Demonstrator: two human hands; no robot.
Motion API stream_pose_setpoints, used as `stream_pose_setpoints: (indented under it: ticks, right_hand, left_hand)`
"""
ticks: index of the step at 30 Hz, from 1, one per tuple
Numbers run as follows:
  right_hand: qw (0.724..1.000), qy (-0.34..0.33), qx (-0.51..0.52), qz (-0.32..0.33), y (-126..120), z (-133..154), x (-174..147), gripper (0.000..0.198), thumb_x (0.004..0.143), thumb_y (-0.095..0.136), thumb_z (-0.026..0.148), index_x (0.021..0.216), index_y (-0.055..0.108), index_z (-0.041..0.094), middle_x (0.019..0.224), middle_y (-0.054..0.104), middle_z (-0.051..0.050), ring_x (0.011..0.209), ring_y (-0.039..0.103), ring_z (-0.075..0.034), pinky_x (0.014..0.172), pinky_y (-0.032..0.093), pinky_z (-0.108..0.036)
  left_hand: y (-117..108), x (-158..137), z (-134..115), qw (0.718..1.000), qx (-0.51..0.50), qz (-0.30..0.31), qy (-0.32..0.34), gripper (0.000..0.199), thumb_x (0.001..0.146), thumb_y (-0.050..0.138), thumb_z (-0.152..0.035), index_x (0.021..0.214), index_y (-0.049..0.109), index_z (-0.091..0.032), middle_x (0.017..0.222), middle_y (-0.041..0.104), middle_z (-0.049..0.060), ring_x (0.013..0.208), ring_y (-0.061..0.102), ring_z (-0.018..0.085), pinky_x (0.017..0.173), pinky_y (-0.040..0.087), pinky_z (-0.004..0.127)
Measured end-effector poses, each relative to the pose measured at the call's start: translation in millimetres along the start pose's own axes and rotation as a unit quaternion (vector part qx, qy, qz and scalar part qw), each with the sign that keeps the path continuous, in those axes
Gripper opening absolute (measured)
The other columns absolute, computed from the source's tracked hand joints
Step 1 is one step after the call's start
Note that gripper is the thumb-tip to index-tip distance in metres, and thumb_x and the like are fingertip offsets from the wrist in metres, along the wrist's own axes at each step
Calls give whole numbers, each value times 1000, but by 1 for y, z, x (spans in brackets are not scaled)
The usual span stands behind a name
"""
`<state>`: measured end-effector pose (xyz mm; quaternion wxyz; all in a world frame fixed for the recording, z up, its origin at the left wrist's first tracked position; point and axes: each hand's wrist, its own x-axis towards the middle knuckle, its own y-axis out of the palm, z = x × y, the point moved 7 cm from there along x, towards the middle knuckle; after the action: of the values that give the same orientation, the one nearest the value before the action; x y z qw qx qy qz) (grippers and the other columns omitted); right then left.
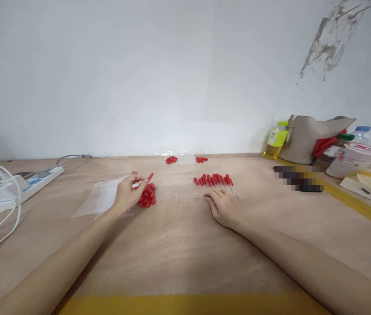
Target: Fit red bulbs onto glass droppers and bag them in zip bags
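My left hand (pixel 128 193) pinches a small red rubber bulb (pixel 150 176) between thumb and fingers, just above a heap of loose red bulbs (pixel 148 196). A row of clear glass tubes (pixel 175 192) lies between my hands. My right hand (pixel 222 207) rests flat on the table, fingertips touching the end of a tube by a row of finished droppers with red bulbs (pixel 216 181). A clear plastic bag (pixel 102 197) lies under and left of my left hand.
Two small bags of red bulbs (pixel 185 159) lie near the wall. A white power strip (pixel 28 186) with cables sits at left. At right stand a yellow bottle (pixel 276 140), a beige bag (pixel 306 138), containers and a white box (pixel 367 186). Yellow tape marks the table edge (pixel 185 304).
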<state>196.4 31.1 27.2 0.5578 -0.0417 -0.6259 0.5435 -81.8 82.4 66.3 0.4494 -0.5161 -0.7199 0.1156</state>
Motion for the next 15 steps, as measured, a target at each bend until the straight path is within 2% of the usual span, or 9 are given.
stream_pose_setpoints:
  ticks: [3, 5, 7, 11, 15]
  right_hand:
    - [1000, -17, 10, 3, -1, 4, -2, 15, 86, 37, 18, 87, 51, 19, 83, 60, -3, 75, 53, -14, 80, 32, -33]
    - [1000, -26, 12, 7, -2, 5, -4, 13, 86, 39, 20, 84, 52, 19, 81, 60, -3, 74, 53, -13, 83, 30, -34]
    - [999, -30, 13, 12, -2, 4, -4, 13, 86, 39, 21, 84, 52, 19, 81, 60, -3, 73, 53, -13, 84, 29, -35]
    - [999, -34, 11, 21, 0, 5, -4, 13, 85, 40, 21, 82, 53, 19, 78, 60, -2, 70, 52, -13, 85, 28, -36]
    - [999, -46, 17, 16, 1, 11, -3, 12, 85, 41, 19, 81, 53, 18, 78, 60, -2, 73, 53, -12, 84, 29, -34]
  left_hand:
    - [22, -23, -37, 991, -10, 73, 114, 23, 80, 46, -34, 86, 58, -16, 81, 64, 4, 74, 58, 18, 68, 42, 30]
    - [38, -43, -61, 967, 33, 135, 216, 17, 80, 48, -30, 85, 59, -18, 83, 63, 3, 79, 56, 19, 77, 38, 34]
    - [50, -59, -75, 942, 67, 184, 273, 15, 80, 48, -25, 89, 59, -20, 87, 63, 3, 83, 54, 19, 80, 34, 35]
    - [62, -70, -83, 926, 98, 216, 293, 22, 82, 46, -22, 99, 60, -25, 92, 61, 2, 87, 51, 19, 77, 30, 35]
    - [67, -67, -83, 932, 99, 202, 283, 19, 82, 51, -35, 92, 65, -27, 85, 61, 1, 84, 50, 19, 73, 29, 34]
